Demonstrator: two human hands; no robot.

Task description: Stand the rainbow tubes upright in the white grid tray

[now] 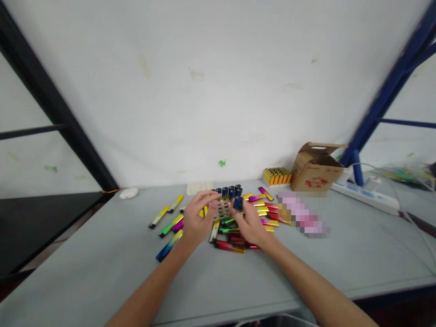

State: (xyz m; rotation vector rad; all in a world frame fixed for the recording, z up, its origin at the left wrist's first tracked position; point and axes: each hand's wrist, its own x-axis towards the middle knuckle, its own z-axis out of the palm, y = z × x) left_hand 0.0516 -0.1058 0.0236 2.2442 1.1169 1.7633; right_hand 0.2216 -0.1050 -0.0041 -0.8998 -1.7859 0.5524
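My left hand is curled at the left side of a white tray with holes, its thumb and fingers on that edge. Between the fingertips of my right hand is a dark blue lighter, held above the tray's right side. Several dark blue lighters stand upright in the far part of the tray. Shiny lighters lie loose around both hands: a red lighter in front, a green lighter and a blue-yellow lighter on the left.
Another white holed tray lies by the wall. At the back right are a block of upright yellow-orange cylinders, an open cardboard box and a power strip. A white case sits back left. A blurred pink item lies right.
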